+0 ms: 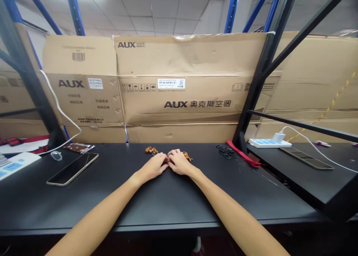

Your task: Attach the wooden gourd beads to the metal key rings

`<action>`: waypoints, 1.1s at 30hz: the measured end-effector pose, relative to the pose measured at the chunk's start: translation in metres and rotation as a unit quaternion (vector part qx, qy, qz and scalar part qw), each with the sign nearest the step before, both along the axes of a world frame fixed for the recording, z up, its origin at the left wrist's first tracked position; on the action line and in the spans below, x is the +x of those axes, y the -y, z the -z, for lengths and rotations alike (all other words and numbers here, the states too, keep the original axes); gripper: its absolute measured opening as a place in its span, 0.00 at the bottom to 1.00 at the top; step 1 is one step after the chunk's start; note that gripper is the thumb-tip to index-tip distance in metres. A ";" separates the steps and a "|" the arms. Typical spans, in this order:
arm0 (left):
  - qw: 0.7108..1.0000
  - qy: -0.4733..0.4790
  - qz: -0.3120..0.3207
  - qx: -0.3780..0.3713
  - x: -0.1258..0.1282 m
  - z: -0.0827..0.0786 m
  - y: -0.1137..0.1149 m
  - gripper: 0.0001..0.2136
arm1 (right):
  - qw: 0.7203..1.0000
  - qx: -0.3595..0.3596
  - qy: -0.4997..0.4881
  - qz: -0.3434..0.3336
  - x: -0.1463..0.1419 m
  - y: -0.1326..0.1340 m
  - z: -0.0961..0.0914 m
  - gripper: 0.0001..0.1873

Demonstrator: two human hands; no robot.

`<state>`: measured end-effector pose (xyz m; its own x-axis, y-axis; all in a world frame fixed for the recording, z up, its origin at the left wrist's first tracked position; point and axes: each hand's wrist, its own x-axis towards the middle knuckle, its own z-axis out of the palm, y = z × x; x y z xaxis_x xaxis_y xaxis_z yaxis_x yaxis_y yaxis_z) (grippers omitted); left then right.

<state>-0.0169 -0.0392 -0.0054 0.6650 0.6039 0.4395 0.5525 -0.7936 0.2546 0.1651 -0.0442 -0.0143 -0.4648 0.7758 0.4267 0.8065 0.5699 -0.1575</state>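
My left hand [153, 167] and right hand [179, 162] close together, fingers [163, 165] curled over brown beads [166, 160] — can't tell if they grip, more beads [151, 150] just beside, black rings [226, 152] and a phone [72, 169] well apart

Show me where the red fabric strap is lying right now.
In the head view, the red fabric strap lies on the black desk, right of the person's right hand, beside a pile of small black rings.

The left hand [153, 166] and right hand [179, 162] cover most of the brown beads [187, 157] between them, hiding how they lie. The black rings [226, 152] are too small to count, and the power strip [13, 165] runs off the left edge.
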 end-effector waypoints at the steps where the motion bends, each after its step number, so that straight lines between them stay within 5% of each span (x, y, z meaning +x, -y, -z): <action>1: 1.000 -0.004 -0.010 0.021 0.001 0.001 0.000 0.04 | 1.000 -0.003 -0.011 -0.007 -0.001 0.000 0.000 0.07; 5: 0.996 -0.007 -0.050 0.077 0.002 0.001 -0.001 0.04 | 0.998 -0.008 -0.060 -0.017 -0.002 -0.002 0.000 0.07; 13: 0.994 -0.019 -0.085 0.062 0.001 0.003 -0.004 0.06 | 0.998 -0.009 -0.062 -0.018 -0.002 -0.003 0.001 0.07; 20: 1.000 0.006 0.003 -0.016 -0.009 -0.003 -0.008 0.07 | 0.995 -0.021 -0.100 0.007 -0.001 -0.006 0.006 0.07; 33: 0.998 0.061 0.007 -0.033 -0.014 -0.013 -0.009 0.09 | 0.979 -0.057 -0.197 -0.009 -0.006 -0.005 -0.003 0.06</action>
<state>-0.0308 -0.0301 0.0073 0.6176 0.6250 0.4774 0.5028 -0.7805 0.3715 0.1595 -0.0396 -0.0117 -0.2964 0.8222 0.4859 0.6605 0.5439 -0.5175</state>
